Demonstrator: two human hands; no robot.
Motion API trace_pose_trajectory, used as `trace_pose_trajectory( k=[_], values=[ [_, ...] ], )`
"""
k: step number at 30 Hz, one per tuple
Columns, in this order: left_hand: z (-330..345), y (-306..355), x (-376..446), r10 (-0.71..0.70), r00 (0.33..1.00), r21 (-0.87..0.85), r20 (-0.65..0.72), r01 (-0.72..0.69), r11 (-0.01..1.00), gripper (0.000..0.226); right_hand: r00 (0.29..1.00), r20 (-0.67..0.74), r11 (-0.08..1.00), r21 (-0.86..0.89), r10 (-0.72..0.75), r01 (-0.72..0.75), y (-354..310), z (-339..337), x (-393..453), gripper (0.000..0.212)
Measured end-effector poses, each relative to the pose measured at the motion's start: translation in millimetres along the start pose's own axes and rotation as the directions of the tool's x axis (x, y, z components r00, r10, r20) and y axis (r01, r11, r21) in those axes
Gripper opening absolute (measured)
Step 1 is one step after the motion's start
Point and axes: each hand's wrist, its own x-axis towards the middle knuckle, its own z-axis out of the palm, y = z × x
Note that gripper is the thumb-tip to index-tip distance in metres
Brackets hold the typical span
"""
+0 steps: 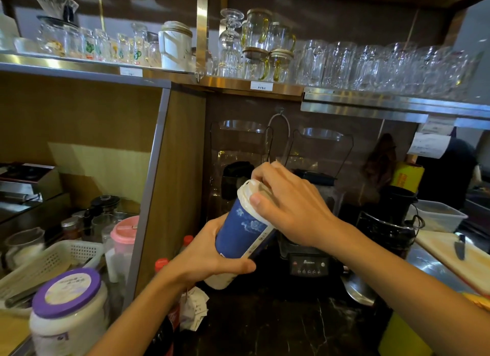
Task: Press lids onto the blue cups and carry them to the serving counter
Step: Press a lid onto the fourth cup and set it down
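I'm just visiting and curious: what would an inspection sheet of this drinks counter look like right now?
Surface: dark marbled counter, crowded along its edges.
Job's things: one blue cup, tilted and held off the counter; white lid on its rim.
Clutter: purple-lidded jar, white basket, pink-lidded jug, paper slips, knife on a cutting board.
Grippers: left hand wraps the cup's body; right hand presses on the lid.
Cables: black cord by the dark appliance at right.
Surroundings: blender behind the cup; shelf of glassware overhead.
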Motion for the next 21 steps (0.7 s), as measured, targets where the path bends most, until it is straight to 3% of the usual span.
trace_pose_trajectory(
  k=[3, 7, 10, 13, 15, 17, 21],
  values=[
    [-0.7, 1.8, -4.4, -0.031, 0.999, -0.022, 0.029, 0.032, 0.999, 0.065, 0.997, 0.014, 0.997, -0.003, -0.076, 0.076, 1.8, -2.2, -3.0, 0.062],
    [4.6, 0.3, -2.7, 0.001, 0.991, 0.055, -0.131, 0.006, 0.998, 0.073, 0.993, 0.061, 0.991, 0.083, 0.1, -0.105, -2.4, 5.2, 2.1, 0.043],
    [7.2, 0.3, -4.4, 0.012, 0.986, 0.089, -0.166, 0.002, 0.996, 0.073, 0.983, 0.085, 0.983, 0.06, 0.166, -0.171, -5.8, 8.5, 3.3, 0.038],
    [-0.3, 7.7, -11.4, -0.03, 0.999, 0.004, -0.024, 0.031, 1.0, 0.063, 0.999, 0.001, 0.996, 0.086, 0.039, -0.039, -6.8, 6.4, -1.1, 0.053],
    [-8.9, 10.5, -18.2, -0.081, 0.989, -0.094, 0.124, 0.093, 0.991, 0.063, 0.992, 0.03, 0.979, 0.167, -0.127, 0.12, -6.3, 7.9, -1.9, 0.056],
    [-10.6, 10.6, -19.2, -0.092, 0.978, -0.132, 0.188, 0.118, 0.984, 0.064, 0.978, 0.058, 0.964, 0.188, -0.199, 0.185, 0.5, 8.1, -2.9, 0.057],
    [-1.5, 5.5, -16.8, -0.135, 0.991, -0.087, -0.019, 0.132, 0.987, 0.057, 0.989, 0.135, 0.964, 0.265, -0.065, 0.027, 9.5, 9.2, 3.0, 0.059]
  ],
)
